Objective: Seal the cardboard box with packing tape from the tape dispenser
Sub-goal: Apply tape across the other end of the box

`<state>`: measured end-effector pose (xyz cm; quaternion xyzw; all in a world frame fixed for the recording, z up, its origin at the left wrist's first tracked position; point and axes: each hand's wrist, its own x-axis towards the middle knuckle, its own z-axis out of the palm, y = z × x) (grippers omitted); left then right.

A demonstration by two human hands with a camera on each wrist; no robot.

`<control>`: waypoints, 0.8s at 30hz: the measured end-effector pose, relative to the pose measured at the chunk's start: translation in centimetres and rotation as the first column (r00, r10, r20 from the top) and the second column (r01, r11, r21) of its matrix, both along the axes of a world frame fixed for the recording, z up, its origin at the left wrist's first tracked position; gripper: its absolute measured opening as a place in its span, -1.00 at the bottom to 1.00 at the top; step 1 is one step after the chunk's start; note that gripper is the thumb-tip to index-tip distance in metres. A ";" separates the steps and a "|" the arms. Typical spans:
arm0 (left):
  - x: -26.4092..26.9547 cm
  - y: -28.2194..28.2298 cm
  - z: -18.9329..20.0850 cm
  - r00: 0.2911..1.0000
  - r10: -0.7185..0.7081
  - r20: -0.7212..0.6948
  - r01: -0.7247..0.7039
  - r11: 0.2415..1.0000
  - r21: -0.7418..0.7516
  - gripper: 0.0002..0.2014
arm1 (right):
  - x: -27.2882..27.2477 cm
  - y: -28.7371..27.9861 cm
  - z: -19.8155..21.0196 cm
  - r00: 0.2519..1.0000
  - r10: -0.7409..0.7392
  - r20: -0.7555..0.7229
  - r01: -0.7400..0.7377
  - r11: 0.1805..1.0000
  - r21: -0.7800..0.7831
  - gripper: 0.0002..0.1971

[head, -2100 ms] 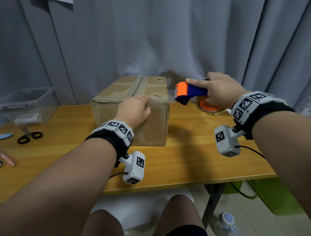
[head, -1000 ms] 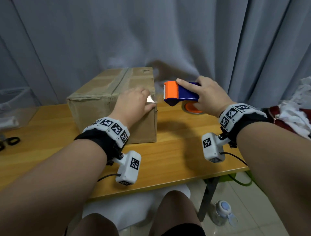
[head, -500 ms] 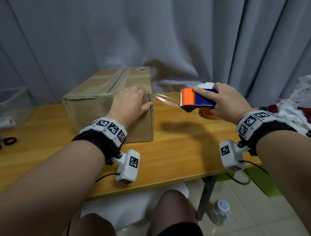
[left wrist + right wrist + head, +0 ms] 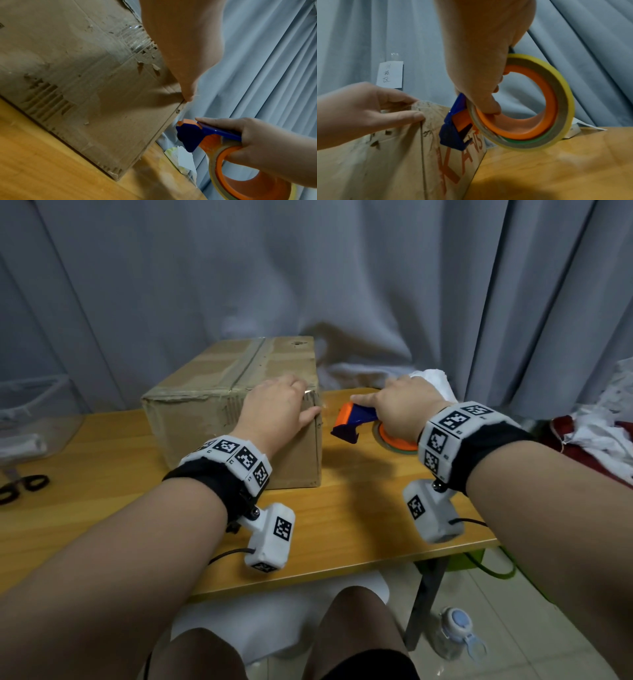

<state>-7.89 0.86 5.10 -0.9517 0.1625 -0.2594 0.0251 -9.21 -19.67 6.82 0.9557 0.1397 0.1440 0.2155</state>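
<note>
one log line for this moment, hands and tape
left hand presses tape end on cardboard box corner | right hand grips tape dispenser beside box

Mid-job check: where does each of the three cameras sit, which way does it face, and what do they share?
Head: on the head, looking down at the cardboard box on the table; both forearms, knees.
Left wrist: under the left hand, facing the box's side; right hand too.
Right wrist: under the right hand, facing the tape dispenser; left hand too.
Shared: box, dispenser, both hands.
</note>
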 end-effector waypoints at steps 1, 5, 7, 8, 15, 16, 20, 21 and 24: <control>0.0 0.0 0.0 1.000 -0.001 0.000 0.001 1.000 0.001 -0.48 | 0.0 0.5 0.1 1.000 -0.004 -0.023 0.004 1.000 0.000 -0.40; 0.0 -0.1 0.0 1.000 -0.001 -0.003 0.001 1.000 0.019 -0.50 | -0.1 1.8 0.6 0.996 -0.034 -0.077 0.034 0.999 0.003 -0.43; 0.0 -0.1 0.1 1.000 0.003 0.003 -0.003 0.999 0.039 -0.51 | -0.3 2.0 0.9 0.994 -0.078 -0.079 0.073 0.996 -0.054 -0.52; 0.0 -0.1 0.2 1.000 0.003 0.004 -0.003 0.999 0.045 -0.51 | -0.3 1.9 0.7 0.992 -0.099 -0.081 0.091 0.991 -0.098 -0.57; 0.2 -0.1 -0.3 1.000 -0.007 0.012 0.007 1.000 0.009 -0.51 | 1.8 -1.6 -1.8 0.982 -0.176 -0.066 0.186 0.870 0.457 -0.49; 0.1 -0.1 -0.2 1.000 -0.011 0.012 0.011 1.000 0.001 -0.52 | 2.1 -1.7 -2.0 0.980 -0.175 -0.094 0.197 0.809 0.554 -0.61; 0.2 0.0 -0.1 1.000 -0.022 0.019 0.022 1.000 0.000 -0.52 | 2.5 -1.6 -3.8 0.912 -0.179 -0.369 0.407 0.516 0.754 -0.97; 0.2 0.0 -0.1 1.000 -0.023 0.021 0.023 1.000 0.005 -0.52 | 2.6 -1.6 -4.4 0.883 -0.196 -0.426 0.464 0.498 0.733 -0.92; 0.2 -0.1 -0.1 1.000 -0.013 0.021 0.012 1.000 0.014 -0.49 | 2.7 -1.7 -5.8 0.812 -0.253 -0.526 0.578 0.470 0.667 -0.83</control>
